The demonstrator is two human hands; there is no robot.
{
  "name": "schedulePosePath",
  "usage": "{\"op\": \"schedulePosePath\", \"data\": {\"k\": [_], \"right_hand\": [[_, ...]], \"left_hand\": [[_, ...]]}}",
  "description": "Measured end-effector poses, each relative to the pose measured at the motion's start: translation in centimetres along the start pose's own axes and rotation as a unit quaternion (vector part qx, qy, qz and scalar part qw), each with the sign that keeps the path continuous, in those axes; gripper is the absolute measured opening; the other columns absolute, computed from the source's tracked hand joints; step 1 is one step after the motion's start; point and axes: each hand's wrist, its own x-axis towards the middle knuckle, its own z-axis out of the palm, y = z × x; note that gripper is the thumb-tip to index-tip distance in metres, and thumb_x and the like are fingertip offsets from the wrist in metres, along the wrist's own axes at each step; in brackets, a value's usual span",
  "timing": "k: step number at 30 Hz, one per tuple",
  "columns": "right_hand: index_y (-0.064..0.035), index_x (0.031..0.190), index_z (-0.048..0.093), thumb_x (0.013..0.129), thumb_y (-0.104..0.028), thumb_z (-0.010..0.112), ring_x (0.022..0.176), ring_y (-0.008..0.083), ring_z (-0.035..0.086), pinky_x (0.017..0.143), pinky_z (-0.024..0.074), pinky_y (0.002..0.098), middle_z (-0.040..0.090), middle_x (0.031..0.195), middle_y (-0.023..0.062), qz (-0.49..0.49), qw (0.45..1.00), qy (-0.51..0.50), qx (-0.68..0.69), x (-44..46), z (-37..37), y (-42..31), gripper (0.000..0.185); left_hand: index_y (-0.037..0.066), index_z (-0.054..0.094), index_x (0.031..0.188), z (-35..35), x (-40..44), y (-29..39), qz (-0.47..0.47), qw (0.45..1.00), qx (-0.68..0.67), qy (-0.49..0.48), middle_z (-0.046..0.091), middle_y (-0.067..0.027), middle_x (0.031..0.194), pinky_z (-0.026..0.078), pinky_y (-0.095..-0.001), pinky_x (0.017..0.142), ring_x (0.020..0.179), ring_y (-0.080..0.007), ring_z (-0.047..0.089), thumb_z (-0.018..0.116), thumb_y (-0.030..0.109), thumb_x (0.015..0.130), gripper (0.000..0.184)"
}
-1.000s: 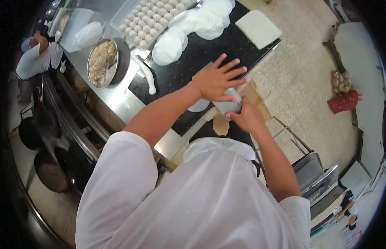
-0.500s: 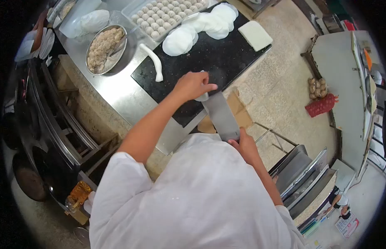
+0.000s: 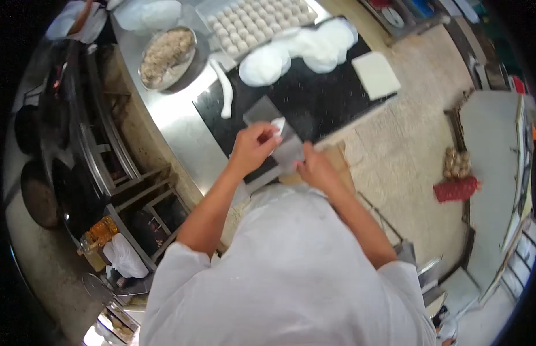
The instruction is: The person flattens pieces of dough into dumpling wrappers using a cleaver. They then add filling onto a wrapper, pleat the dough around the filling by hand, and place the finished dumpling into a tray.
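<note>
My right hand (image 3: pixel 319 167) grips one end of a broad, rectangular metal blade (image 3: pixel 290 149), which looks like a cleaver. The blade lies slantwise over the near edge of the black board (image 3: pixel 317 104); a handle is not visible. At the blade's middle, my left hand (image 3: pixel 253 147) has its fingers closed on a small white piece (image 3: pixel 278 124), and I cannot tell whether it is dough or cloth. Farther left on the board rests a rope of white dough (image 3: pixel 224 86). Thin round white wrappers (image 3: pixel 268 62) overlap along the board's far side.
A tray (image 3: pixel 240 56) of several rows of dumplings stands behind the wrappers. To the left is a steel bowl (image 3: pixel 193 49) of filling. A square white pad (image 3: pixel 376 75) lies at the board's right end. Stove burners and pans (image 3: pixel 40 193) are on the left.
The blade has swung from beyond the board's near edge up over the board. My right hand moved forward with it, while my left hand now sits over its middle. The view has shifted.
</note>
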Motion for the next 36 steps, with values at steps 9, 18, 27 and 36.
{"op": "schedulePosePath", "data": {"k": [9, 18, 27, 36], "right_hand": [[0.0015, 0.11, 0.06, 0.088, -0.022, 0.072, 0.098, 0.045, 0.068, 0.083, 0.0526, 0.0503, 0.07, 0.096, 0.0291, -0.112, 0.991, -0.067, -0.004, -2.1, -8.2, 8.1, 0.034], [-0.0013, 0.096, 0.062, 0.095, -0.025, 0.07, 0.071, 0.0258, 0.071, 0.064, 0.0538, 0.0375, 0.072, 0.083, 0.0156, -0.093, 0.972, 0.13, 0.171, -3.9, -15.8, 11.0, 0.026], [-0.0093, 0.102, 0.053, 0.101, -0.017, 0.058, 0.055, 0.011, 0.052, 0.05, 0.0452, 0.028, 0.054, 0.071, 0.0019, 0.176, 0.783, 0.223, 0.553, 3.9, -11.3, 11.5, 0.01], [-0.0073, 0.103, 0.055, 0.096, -0.015, 0.062, 0.069, 0.0346, 0.068, 0.06, 0.0512, 0.043, 0.063, 0.074, 0.0139, -0.059, 0.988, 0.142, -0.016, -2.4, -3.0, -4.6, 0.012]], "left_hand": [[0.006, 0.063, 0.123, -3.5, 7.7, 3.2, -0.125, 0.943, -0.215, 0.222, 0.059, 0.0023, 0.089, 0.046, -0.0233, 0.064, 0.076, -0.0062, 0.055, 0.067, 0.01, 0.097, 0.026], [0.001, 0.058, 0.137, -5.0, 7.9, -5.0, -0.187, 0.924, 0.005, 0.334, 0.064, -0.0156, 0.12, 0.054, -0.0361, 0.083, 0.1, -0.0241, 0.067, 0.069, 0.023, 0.094, 0.049], [0.003, 0.067, 0.104, -3.2, 0.0, -6.2, -0.112, 0.903, 0.285, 0.3, 0.065, -0.0158, 0.1, 0.049, -0.0467, 0.085, 0.098, -0.0368, 0.062, 0.083, 0.025, 0.081, 0.036], [0.004, 0.068, 0.1, -7.1, -2.2, -6.8, -0.013, 0.96, 0.15, 0.235, 0.067, -0.0141, 0.094, 0.054, -0.046, 0.075, 0.083, -0.0365, 0.065, 0.075, 0.014, 0.082, 0.022]]}}
